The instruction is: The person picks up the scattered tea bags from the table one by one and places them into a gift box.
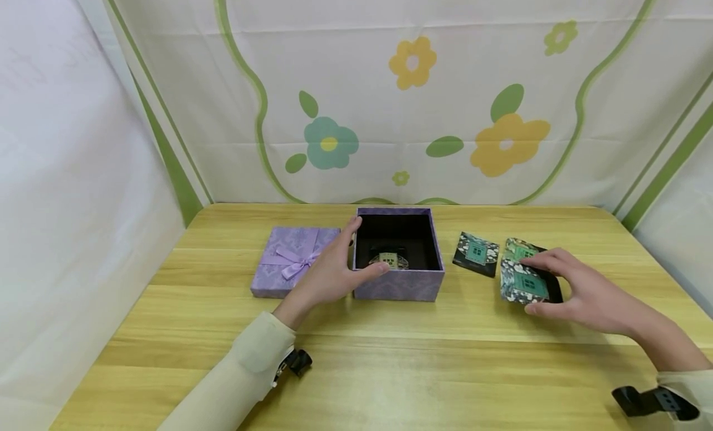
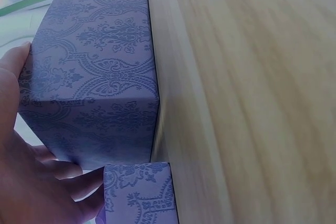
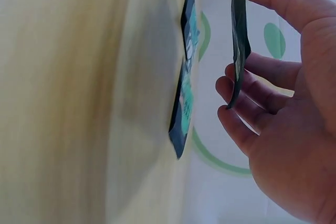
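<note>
A purple patterned gift box [image 1: 398, 285] stands uncovered, its inside dark. My left hand [image 1: 331, 267] holds its left side, thumb at the front rim and fingers along the side. Inside lies a flat packet with a gold label [image 1: 388, 259], partly hidden by the front wall. My right hand [image 1: 593, 291] pinches a flat floral sachet packet [image 1: 526, 283] with a green label; the right wrist view shows this packet [image 3: 239, 45] edge-on, raised off the table. Behind it lies another sachet packet [image 1: 518, 248], partly covered. A third sachet packet [image 1: 476, 254] lies between that one and the box.
The purple lid [image 1: 289, 261] with a ribbon bow rests left of the box, under part of my left hand. The wooden table [image 1: 390, 369] ends at a white cloth backdrop [image 1: 356, 65] with printed flowers.
</note>
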The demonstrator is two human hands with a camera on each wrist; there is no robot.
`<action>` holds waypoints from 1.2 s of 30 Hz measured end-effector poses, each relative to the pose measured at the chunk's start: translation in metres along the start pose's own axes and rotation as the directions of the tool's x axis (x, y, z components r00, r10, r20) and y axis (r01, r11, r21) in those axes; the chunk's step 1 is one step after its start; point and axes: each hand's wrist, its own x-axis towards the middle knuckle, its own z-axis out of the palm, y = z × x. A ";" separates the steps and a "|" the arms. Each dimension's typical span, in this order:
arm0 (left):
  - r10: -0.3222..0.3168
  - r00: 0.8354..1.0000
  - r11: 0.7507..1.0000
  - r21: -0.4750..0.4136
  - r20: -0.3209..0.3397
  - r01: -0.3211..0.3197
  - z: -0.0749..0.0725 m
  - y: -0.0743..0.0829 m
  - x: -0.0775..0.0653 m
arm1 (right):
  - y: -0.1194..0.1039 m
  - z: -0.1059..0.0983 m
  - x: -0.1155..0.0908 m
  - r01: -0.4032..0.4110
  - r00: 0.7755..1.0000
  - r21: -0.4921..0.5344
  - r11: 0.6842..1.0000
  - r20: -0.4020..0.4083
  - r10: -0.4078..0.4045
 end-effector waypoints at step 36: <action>-0.002 1.000 1.000 -0.015 0.003 0.002 0.000 -0.002 0.001 | -0.067 -0.022 0.071 0.125 0.992 0.030 0.992 -0.003 -0.125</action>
